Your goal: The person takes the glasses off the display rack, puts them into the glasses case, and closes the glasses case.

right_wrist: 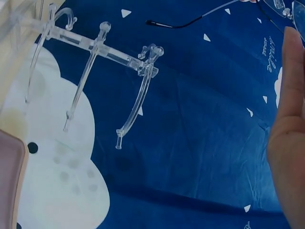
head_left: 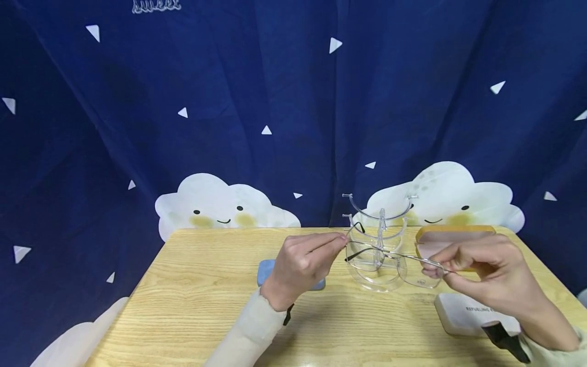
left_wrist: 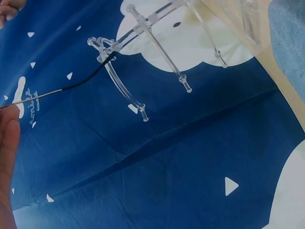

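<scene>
Both hands hold a pair of thin metal-framed eyeglasses (head_left: 419, 277) with clear lenses and dark temple tips, up above the table. My left hand (head_left: 304, 262) pinches the frame's left side near the hinge. At the other end, my right hand (head_left: 488, 270) grips the right rim between thumb and fingers. Just behind the glasses stands a clear plastic tiered display stand (head_left: 382, 229), its curved arms bare in both wrist views. In the left wrist view a dark temple tip (left_wrist: 88, 78) overlaps the stand's end; the right wrist view shows another temple (right_wrist: 183, 25).
A blue case (head_left: 266, 270) lies partly hidden behind the left hand. A yellow-edged case with a pale inside (head_left: 451, 235) sits behind the right hand. Below that hand lies a white lettered case (head_left: 458, 315). A dark blue cloud-patterned curtain (head_left: 284, 76) hangs behind the wooden table (head_left: 192, 300).
</scene>
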The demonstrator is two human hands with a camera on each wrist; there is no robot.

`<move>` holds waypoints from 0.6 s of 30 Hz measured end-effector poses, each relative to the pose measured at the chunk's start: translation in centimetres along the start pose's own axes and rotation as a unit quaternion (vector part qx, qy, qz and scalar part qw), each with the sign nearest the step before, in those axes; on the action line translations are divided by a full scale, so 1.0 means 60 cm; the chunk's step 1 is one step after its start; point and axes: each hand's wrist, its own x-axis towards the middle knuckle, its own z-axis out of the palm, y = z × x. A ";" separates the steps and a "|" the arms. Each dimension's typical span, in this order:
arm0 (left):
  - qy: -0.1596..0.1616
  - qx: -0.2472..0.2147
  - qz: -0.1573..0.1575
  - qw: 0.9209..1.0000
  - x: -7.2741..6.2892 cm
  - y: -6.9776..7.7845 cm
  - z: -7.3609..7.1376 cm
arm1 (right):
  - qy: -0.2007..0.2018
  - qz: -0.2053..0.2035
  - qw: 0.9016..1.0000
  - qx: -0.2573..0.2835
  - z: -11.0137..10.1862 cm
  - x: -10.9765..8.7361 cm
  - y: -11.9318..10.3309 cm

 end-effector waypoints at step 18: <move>0.001 -0.001 -0.001 1.000 0.000 0.003 -0.008 | 0.013 0.013 0.996 -0.087 -0.008 -0.005 -0.006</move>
